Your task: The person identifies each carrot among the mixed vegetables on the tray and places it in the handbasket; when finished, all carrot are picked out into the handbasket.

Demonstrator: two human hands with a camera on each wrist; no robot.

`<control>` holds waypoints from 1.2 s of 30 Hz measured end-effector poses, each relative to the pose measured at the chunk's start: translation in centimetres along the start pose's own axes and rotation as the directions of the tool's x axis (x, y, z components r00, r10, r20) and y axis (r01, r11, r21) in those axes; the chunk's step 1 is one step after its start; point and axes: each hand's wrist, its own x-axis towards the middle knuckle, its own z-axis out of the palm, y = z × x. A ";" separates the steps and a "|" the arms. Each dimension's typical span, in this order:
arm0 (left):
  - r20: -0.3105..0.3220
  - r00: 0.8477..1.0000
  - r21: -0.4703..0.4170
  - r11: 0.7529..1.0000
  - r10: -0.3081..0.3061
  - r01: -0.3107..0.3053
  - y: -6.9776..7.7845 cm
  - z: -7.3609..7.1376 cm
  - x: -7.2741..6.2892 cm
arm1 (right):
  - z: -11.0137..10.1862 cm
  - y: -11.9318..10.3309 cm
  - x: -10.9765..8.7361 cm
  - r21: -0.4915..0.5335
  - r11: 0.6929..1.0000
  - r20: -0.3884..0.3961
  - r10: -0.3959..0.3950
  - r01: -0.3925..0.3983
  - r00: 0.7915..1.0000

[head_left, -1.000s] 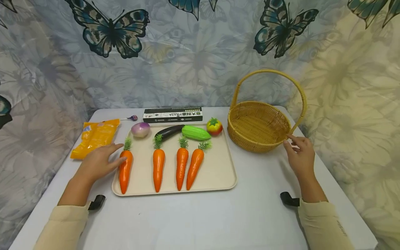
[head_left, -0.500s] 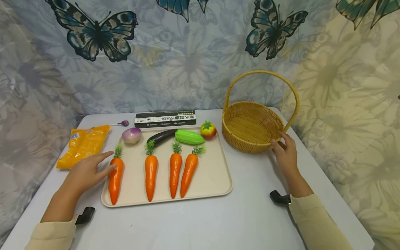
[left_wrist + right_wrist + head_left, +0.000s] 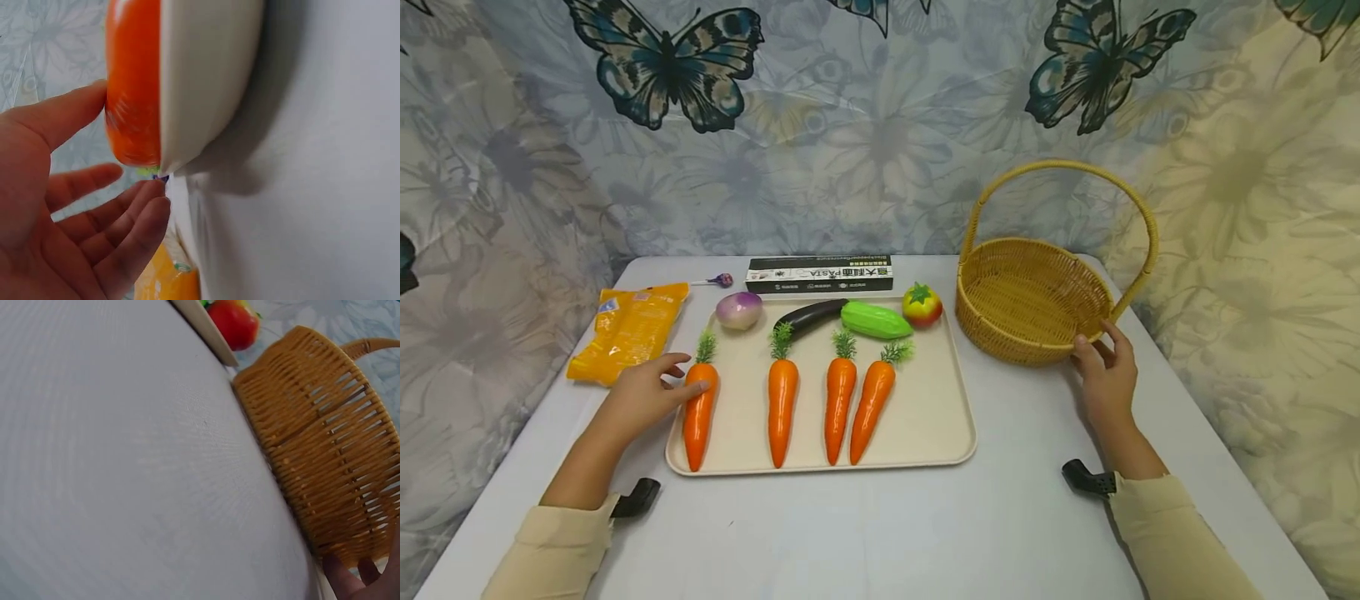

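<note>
My left hand is at the left edge of the beige tray. Its thumb touches the leftmost orange carrot, while the other fingers are loosely bent beside it, apart from the carrot in the left wrist view. Several more carrots with green tops lie in a row on the tray. Behind them are a purple onion, a dark eggplant, a green ridged vegetable and a red-yellow tomato. My right hand holds the front-right rim of a wicker basket near its handle foot.
An orange packet lies left of the tray, with a lollipop behind it. A black-and-white pasta box lies along the tray's back edge. Butterfly-printed fabric hangs behind the white table.
The head view shifts and swings back. My left fingers have bent a little beside the carrot, with the thumb still on it. My right hand stays at the basket, which has not visibly moved.
</note>
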 end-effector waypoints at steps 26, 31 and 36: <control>0.176 0.983 -0.288 0.951 -0.060 0.110 1.4 0.0 1.8 | -0.2 0.6 0.2 0.012 1.000 -0.005 0.020 -0.020 1.000; 0.172 0.985 -0.495 0.863 -0.019 0.103 1.3 -0.5 2.2 | -0.3 0.4 0.2 -0.039 0.999 -0.009 0.011 -0.011 1.000; 0.119 0.992 -0.563 0.825 0.027 0.045 1.9 -0.8 2.8 | -0.1 -0.7 -0.2 -0.045 0.999 0.008 0.023 -0.022 1.000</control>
